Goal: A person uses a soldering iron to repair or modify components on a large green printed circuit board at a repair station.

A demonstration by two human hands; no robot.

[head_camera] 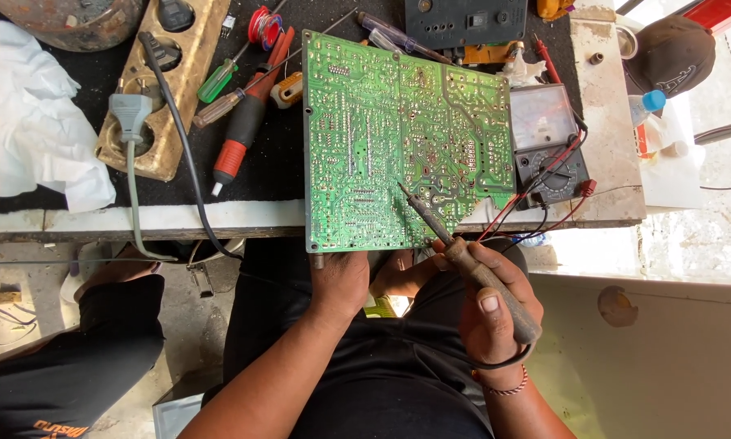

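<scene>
A large green circuit board [398, 138] lies solder side up, half on the black mat and half over the bench's front edge. My left hand [341, 280] grips its near edge from below. My right hand [491, 313] holds a soldering iron [463, 256] by its worn brown handle. The iron's thin dark tip rests on the board's lower middle, near a cluster of solder joints. A black cord loops from the handle's end under my wrist.
A wooden power strip [166, 81] with grey and black plugs sits at left beside white cloth [24, 122]. Screwdrivers [239, 122] lie left of the board. An analogue multimeter [548, 142] with red and black leads sits at right. Another person's dark-clothed leg [73, 349] shows at lower left.
</scene>
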